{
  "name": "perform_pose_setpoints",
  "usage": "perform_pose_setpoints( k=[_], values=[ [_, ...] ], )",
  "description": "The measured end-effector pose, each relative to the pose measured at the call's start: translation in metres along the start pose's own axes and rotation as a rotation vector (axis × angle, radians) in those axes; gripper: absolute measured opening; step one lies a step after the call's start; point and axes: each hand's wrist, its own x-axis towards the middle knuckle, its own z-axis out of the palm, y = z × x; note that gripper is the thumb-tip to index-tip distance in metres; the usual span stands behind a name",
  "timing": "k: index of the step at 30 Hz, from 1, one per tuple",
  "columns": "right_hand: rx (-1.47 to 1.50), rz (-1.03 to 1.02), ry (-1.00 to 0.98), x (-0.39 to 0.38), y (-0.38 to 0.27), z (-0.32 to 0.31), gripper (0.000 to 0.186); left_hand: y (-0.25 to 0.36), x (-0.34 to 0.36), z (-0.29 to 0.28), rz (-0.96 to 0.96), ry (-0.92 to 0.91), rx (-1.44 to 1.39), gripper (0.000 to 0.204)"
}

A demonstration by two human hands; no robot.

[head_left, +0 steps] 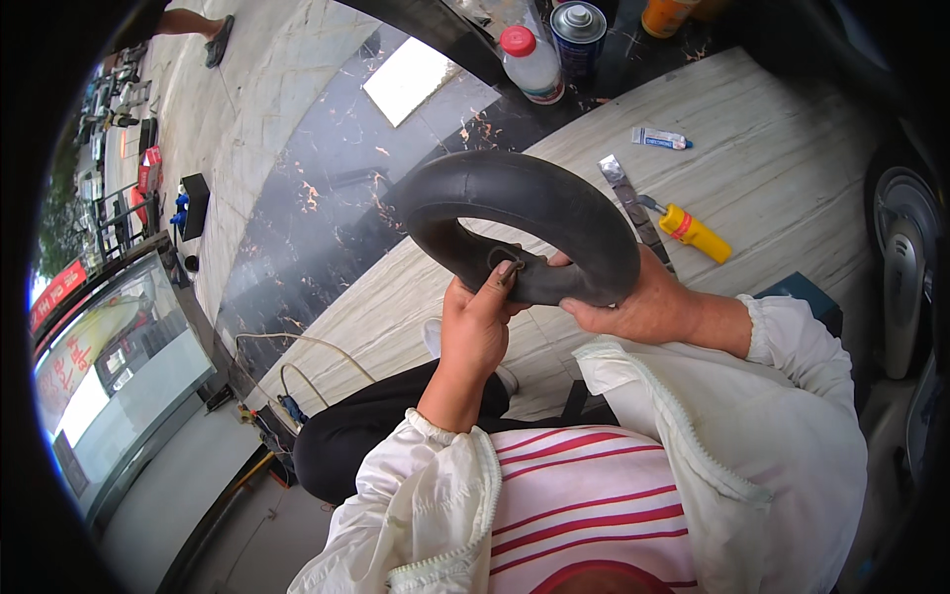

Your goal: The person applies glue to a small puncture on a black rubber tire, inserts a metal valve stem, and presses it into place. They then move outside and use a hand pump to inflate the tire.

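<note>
An inflated black rubber inner tube (524, 183) is held up in front of me by both hands. My left hand (477, 319) grips its near left side, with the thumb pressed on the rubber close to a small dark fitting that looks like the valve. On the near right side, my right hand (633, 302) is wrapped round the tube, its thumb on the near face and its fingers partly hidden behind the rubber. Just beyond the right hand, a yellow-handled tool (698, 235) and a dark flat strip with a silvery end (621, 181) lie on the floor.
A small white-and-blue squeeze tube (661, 139) lies farther off. A red-capped bottle (531, 67) and a metal can (578, 38) stand at the far side, near an orange container (665, 14). At right is a grey wheeled machine (902, 267); a hose (307, 342) runs at left.
</note>
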Motion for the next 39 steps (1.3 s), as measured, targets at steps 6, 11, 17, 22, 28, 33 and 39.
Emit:
perform_pose_setpoints(
  k=[6, 11, 17, 22, 28, 33, 39],
  values=[
    [-0.05, 0.004, -0.083, 0.0, 0.002, -0.001, 0.048, -0.001, 0.002, 0.003, -0.045, 0.142, 0.01, 0.028],
    [-0.023, 0.042, -0.102, -0.001, 0.005, 0.002, 0.05, -0.003, 0.001, 0.004, -0.053, 0.209, 0.121, 0.029],
    [0.003, 0.166, -0.125, -0.001, 0.001, -0.006, 0.05, -0.006, 0.007, 0.007, -0.138, 0.168, 0.032, 0.03],
    [-0.054, 0.051, -0.276, 0.007, 0.003, -0.002, 0.062, 0.017, -0.005, -0.006, -0.063, 0.213, 0.109, 0.028],
    [-0.102, 0.079, -0.057, 0.025, -0.033, -0.012, 0.039, 0.154, -0.061, -0.04, 0.598, 0.445, 1.03, 0.047],
    [-0.299, 0.114, 0.252, 0.028, -0.11, -0.019, 0.03, 0.202, -0.075, -0.087, 0.936, 0.652, 1.353, 0.044],
    [-0.428, 0.093, 0.957, -0.026, -0.122, -0.007, 0.032, 0.202, -0.059, -0.096, 0.557, 0.485, 1.047, 0.046]
  ],
)
